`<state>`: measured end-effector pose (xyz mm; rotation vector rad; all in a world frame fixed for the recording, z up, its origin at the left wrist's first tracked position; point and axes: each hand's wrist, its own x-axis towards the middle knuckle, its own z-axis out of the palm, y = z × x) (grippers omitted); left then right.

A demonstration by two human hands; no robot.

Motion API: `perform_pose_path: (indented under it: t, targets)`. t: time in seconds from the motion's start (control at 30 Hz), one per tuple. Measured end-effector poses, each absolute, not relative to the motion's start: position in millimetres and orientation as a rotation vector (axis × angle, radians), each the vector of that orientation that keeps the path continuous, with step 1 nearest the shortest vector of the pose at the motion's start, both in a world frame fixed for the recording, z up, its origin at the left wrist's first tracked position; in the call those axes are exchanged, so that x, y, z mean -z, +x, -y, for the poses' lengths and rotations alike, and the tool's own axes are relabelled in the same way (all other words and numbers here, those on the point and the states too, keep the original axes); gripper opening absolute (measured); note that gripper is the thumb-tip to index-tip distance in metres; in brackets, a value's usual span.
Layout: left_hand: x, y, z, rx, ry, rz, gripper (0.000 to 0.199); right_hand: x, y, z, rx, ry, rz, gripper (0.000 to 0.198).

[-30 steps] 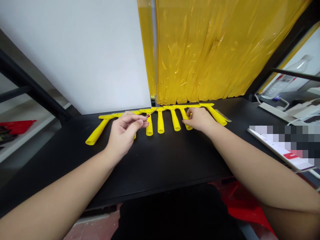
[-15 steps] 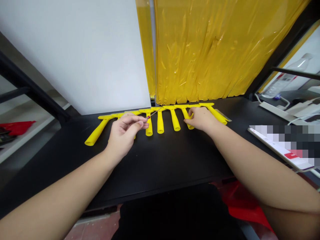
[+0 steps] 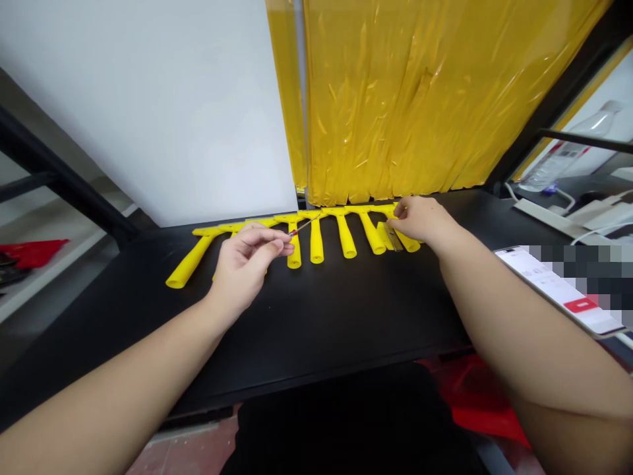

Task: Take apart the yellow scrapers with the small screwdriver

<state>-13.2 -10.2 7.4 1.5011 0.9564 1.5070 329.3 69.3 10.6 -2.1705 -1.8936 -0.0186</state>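
Several yellow T-shaped scrapers [image 3: 348, 237] lie side by side along the back of the black table, handles toward me. My left hand [image 3: 242, 264] is closed in a pinch around a small screwdriver [image 3: 294, 233] with a red end. Its thin shaft points up and right, over the scraper heads. At the right end of the row, my right hand [image 3: 425, 221] has its fingers curled on a yellow scraper [image 3: 409, 244]. Beside that handle shows a yellow plate with a metal blade [image 3: 389, 236]; the fingers hide where the parts meet.
Behind the row stand a white panel [image 3: 188, 112] and a yellow plastic sheet [image 3: 386, 105]. A phone [image 3: 554, 284] lies at the right, near cables and a clear bottle [image 3: 573, 148]. Black frame bars [image 3: 59, 181] rise at the left, and the black table's [image 3: 297, 330] front edge is close to me.
My right hand has moved right from the handles to the end scraper, which is now shifted and turned leftward. My left hand stays in place with the screwdriver.
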Motion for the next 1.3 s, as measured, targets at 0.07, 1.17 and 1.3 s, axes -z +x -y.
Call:
perform_pose_path:
  t: [0.07,1.17,1.3]
  targets:
    - [-8,-13,10,-1.511,1.504,-0.955,0.011,-9,336,-73,-0.003,-2.226,1.9,0.032]
    - [-4,-15,8,-1.507,1.528,-0.905,0.006,-4,335,-81,-0.027,-2.311,1.844,0.039]
    - [-3,-15,7,-1.498,1.54,-0.896,0.006,-4,325,-74,0.015,-2.048,1.959,0.03]
